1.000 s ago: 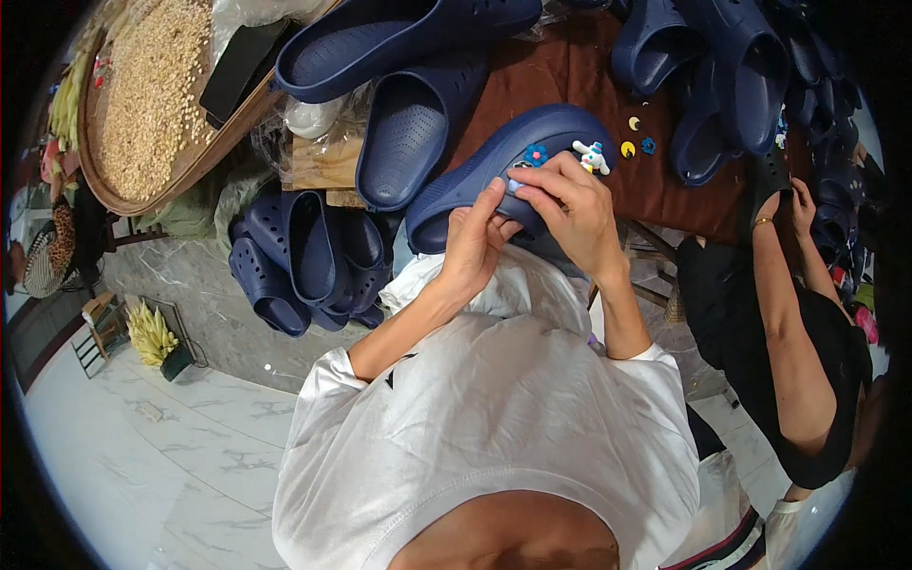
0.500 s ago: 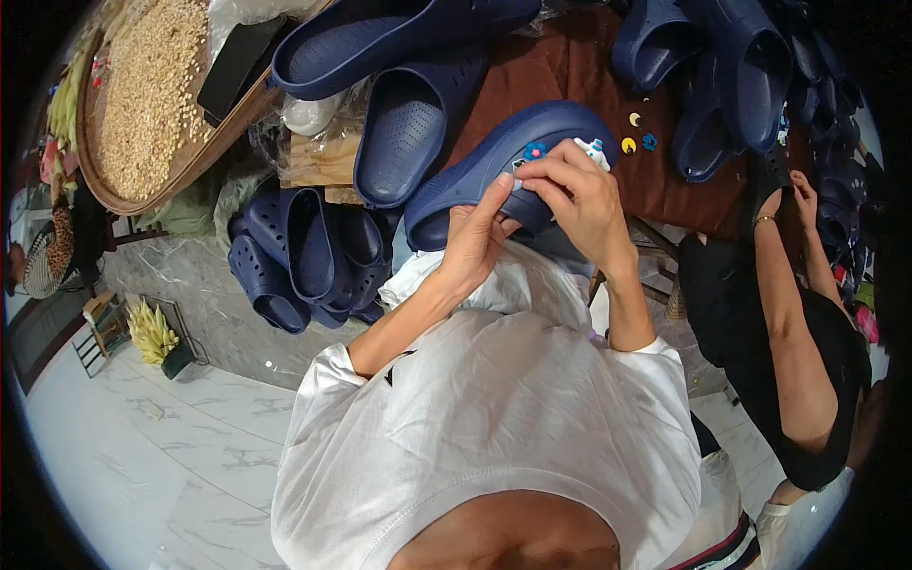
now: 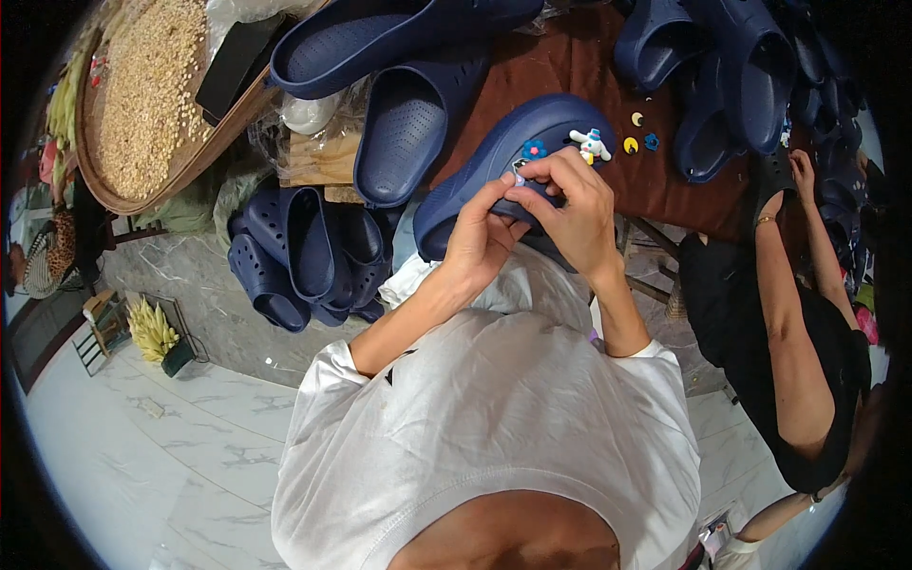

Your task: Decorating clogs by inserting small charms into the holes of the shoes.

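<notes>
A dark blue clog (image 3: pixel 556 119) lies tilted at the table's near edge in front of me. A blue flower charm (image 3: pixel 534 149) and a white figure charm (image 3: pixel 590 145) sit on its upper. My left hand (image 3: pixel 482 234) grips the clog's near side, its thumb reaching a small pale charm (image 3: pixel 519 166). My right hand (image 3: pixel 577 207) is closed, pinching at that same charm on the upper. The fingertips hide most of the charm and the hole beneath it. To the right of the clog lie two yellow-and-black charms (image 3: pixel 631 144) and another blue flower charm (image 3: pixel 651 142).
Several blue clogs (image 3: pixel 404 128) crowd the brown-covered table (image 3: pixel 560 62), and more hang below at left (image 3: pixel 290 247). A round tray of grains (image 3: pixel 152 104) holds a black slab (image 3: pixel 242 66). At right, a co-worker's arms (image 3: pixel 793 323) reach to a dark clog (image 3: pixel 776 171).
My right hand has shifted slightly down and left, uncovering the white figure charm. The clog has tilted a little. The co-worker's far hand has moved slightly up.
</notes>
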`<state>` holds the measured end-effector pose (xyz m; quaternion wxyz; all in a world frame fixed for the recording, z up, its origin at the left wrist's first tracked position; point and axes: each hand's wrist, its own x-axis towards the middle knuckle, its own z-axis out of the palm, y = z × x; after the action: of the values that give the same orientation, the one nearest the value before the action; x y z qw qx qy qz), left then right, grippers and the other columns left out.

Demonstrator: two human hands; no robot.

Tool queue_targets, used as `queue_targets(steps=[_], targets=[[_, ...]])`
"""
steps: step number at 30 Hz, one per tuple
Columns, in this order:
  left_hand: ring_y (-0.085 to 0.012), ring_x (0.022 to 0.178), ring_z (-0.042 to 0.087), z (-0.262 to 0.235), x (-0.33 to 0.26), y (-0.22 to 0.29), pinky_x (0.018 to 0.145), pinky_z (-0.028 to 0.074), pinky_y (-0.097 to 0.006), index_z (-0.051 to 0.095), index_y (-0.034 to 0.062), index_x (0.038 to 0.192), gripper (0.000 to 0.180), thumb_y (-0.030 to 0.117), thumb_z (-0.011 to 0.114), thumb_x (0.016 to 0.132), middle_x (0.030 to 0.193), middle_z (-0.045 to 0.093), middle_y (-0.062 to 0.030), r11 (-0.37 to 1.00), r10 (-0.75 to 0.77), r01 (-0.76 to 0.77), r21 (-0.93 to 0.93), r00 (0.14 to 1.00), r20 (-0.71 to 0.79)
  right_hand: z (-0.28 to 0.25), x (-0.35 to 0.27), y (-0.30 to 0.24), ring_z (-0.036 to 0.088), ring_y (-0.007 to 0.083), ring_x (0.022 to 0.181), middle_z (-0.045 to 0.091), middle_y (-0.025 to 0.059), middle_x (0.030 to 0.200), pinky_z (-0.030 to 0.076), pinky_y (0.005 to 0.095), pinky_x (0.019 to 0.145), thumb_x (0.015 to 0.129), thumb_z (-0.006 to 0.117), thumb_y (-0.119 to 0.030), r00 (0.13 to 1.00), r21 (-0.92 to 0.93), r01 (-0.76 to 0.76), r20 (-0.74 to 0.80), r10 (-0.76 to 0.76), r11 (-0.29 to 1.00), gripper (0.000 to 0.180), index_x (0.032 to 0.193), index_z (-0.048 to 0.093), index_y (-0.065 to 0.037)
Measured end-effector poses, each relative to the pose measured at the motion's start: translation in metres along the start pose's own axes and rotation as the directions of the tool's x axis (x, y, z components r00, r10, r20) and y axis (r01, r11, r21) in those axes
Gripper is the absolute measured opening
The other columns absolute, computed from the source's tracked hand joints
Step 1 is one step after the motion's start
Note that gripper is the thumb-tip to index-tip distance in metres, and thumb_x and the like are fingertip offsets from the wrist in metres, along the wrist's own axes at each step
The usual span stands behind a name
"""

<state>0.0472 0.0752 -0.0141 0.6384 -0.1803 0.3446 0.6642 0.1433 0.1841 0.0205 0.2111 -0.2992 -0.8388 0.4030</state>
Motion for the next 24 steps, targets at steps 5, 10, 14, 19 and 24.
queue_targets(steps=[5, 10, 14, 19, 24], targets=[[-0.0121, 0.104, 0.061, -0.001, 0.000, 0.001, 0.091, 0.047, -0.034, 0.063, 0.0103, 0.111, 0.027, 0.030, 0.066, 0.094, 0.107, 0.066, -0.0014, 0.997, -0.017, 0.018, -0.077, 1.000, 0.011, 0.002, 0.003, 0.006, 0.064, 0.0240, 0.077, 0.062, 0.0057, 0.084, 0.051, 0.0341, 0.066, 0.080, 0.075, -0.013, 0.997, -0.030, 0.078, 0.005, -0.078, 0.996, 0.015, 0.092, 0.070, -0.006], [-0.0123, 0.095, 0.064, 0.001, 0.001, 0.004, 0.087, 0.051, -0.030, 0.063, 0.0079, 0.110, 0.024, 0.026, 0.067, 0.094, 0.102, 0.067, -0.0017, 1.000, 0.013, -0.013, 0.000, 0.999, -0.041, -0.002, 0.007, 0.009, 0.063, 0.0242, 0.076, 0.061, 0.0062, 0.083, 0.051, 0.0348, 0.068, 0.082, 0.072, -0.012, 0.993, -0.024, 0.076, 0.087, -0.074, 0.997, 0.021, 0.102, 0.073, -0.007], [-0.0083, 0.084, 0.061, 0.002, -0.001, 0.006, 0.075, 0.050, -0.025, 0.066, 0.0060, 0.102, 0.023, 0.025, 0.071, 0.091, 0.095, 0.067, -0.0003, 0.990, 0.075, -0.066, 0.125, 0.995, -0.068, -0.005, 0.007, 0.009, 0.063, 0.0214, 0.074, 0.060, 0.0065, 0.081, 0.050, 0.0326, 0.065, 0.084, 0.071, -0.010, 0.991, 0.010, 0.044, 0.127, -0.045, 0.999, 0.022, 0.105, 0.072, -0.006], [-0.0069, 0.072, 0.058, 0.014, -0.003, 0.003, 0.066, 0.046, -0.023, 0.066, 0.0053, 0.095, 0.021, 0.024, 0.073, 0.087, 0.086, 0.065, 0.0011, 0.975, 0.191, -0.168, 0.148, 0.968, -0.161, -0.007, -0.001, 0.007, 0.061, 0.0179, 0.074, 0.060, 0.0080, 0.088, 0.051, 0.0289, 0.063, 0.083, 0.070, -0.001, 0.997, 0.185, -0.050, 0.069, 0.038, 0.982, 0.021, 0.104, 0.071, -0.004], [-0.0081, 0.065, 0.058, 0.013, 0.005, -0.003, 0.060, 0.045, -0.024, 0.064, 0.0059, 0.091, 0.020, 0.023, 0.071, 0.086, 0.081, 0.064, 0.0007, 0.961, 0.260, -0.234, 0.148, 0.948, -0.187, -0.003, -0.010, 0.013, 0.062, 0.0211, 0.080, 0.060, 0.0093, 0.092, 0.052, 0.0295, 0.066, 0.081, 0.071, 0.000, 1.000, 0.144, 0.002, -0.009, -0.001, 0.990, 0.019, 0.099, 0.071, -0.003]])
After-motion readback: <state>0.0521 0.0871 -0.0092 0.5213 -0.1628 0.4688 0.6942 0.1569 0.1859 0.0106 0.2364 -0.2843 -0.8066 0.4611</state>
